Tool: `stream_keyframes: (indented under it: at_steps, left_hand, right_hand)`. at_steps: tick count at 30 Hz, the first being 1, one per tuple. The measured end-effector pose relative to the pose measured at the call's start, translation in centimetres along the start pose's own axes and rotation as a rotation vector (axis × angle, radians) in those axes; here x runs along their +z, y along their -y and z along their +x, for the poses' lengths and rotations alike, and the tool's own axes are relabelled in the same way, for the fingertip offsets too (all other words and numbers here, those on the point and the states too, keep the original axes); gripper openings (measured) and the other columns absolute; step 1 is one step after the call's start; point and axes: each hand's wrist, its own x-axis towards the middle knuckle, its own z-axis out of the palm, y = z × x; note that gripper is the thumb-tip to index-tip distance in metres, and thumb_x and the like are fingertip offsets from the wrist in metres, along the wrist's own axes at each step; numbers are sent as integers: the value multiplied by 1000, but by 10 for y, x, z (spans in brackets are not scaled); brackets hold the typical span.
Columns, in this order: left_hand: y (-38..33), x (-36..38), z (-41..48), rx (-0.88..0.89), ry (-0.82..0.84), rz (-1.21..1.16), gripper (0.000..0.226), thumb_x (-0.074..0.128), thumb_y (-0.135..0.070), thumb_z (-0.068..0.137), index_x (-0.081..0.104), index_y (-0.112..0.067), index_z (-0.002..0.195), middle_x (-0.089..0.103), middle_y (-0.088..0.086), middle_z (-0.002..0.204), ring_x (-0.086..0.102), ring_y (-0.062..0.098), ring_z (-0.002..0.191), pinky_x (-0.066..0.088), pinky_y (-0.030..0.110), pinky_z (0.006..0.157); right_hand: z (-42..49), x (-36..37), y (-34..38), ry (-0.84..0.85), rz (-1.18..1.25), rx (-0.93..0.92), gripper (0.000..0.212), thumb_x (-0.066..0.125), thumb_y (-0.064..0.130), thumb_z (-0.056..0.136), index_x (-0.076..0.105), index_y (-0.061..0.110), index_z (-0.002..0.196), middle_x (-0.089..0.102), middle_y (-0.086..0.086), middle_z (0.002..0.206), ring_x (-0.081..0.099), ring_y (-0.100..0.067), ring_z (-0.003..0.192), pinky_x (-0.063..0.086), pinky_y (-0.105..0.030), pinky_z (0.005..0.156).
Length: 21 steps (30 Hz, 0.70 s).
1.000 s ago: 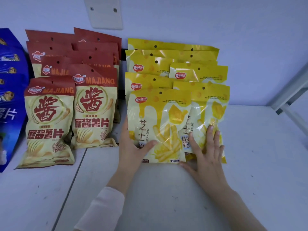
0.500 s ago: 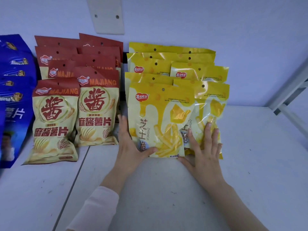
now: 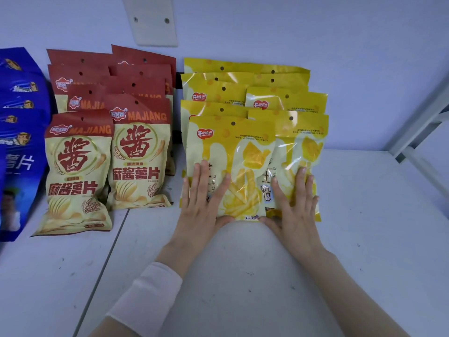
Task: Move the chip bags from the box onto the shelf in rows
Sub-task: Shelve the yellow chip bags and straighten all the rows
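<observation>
Two rows of yellow chip bags lean against the back wall on the white shelf (image 3: 364, 239). My left hand (image 3: 202, 205) lies flat on the lower left of the front left yellow bag (image 3: 233, 152), fingers spread, thumb at its bottom edge. My right hand (image 3: 294, 207) presses flat on the front right yellow bag (image 3: 301, 144), fingers spread. Neither hand grips a bag. Two rows of red and cream bags (image 3: 138, 152) stand to the left. The box is out of view.
Blue chip bags (image 3: 19, 142) fill the far left edge. A white wall plate (image 3: 153, 20) hangs above the rows. A grey shelf brace (image 3: 418, 127) slants down at the right. A seam (image 3: 107, 259) runs across the shelf surface.
Both hands slid forward up onto the two front yellow bags, pushing them back toward the wall. The camera moved closer and tilted slightly.
</observation>
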Motion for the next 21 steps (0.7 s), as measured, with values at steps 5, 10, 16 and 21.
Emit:
stream_keyframes:
  at_steps: [5,10,16,21]
  left_hand:
    - [-8,5,-2,-92,-32,-81,77,32,-60,87,4,-24,149,6,27,150,7,39,141,11,50,114]
    - [-11,5,-4,-110,-22,-101,77,31,-58,87,1,-23,149,8,27,149,9,39,140,19,50,109]
    - [-11,3,-4,-117,9,-109,79,33,-58,85,1,-24,149,5,25,150,5,39,140,20,51,106]
    - [-12,1,-5,-137,43,-132,80,35,-57,84,-1,-27,149,1,23,152,1,36,142,18,48,108]
  right_hand:
    - [-2,1,0,-20,18,-22,74,35,66,82,19,29,144,-7,-25,151,-8,-44,139,19,-70,98]
    - [-7,2,0,-60,7,-27,73,62,47,80,28,29,141,-3,-22,151,-2,-43,138,23,-72,95]
    - [-7,4,3,-87,-36,2,69,59,48,82,29,29,142,0,-24,151,1,-44,138,29,-72,91]
    - [4,9,28,-111,-71,64,73,56,50,80,24,31,143,2,-23,151,0,-49,136,28,-75,88]
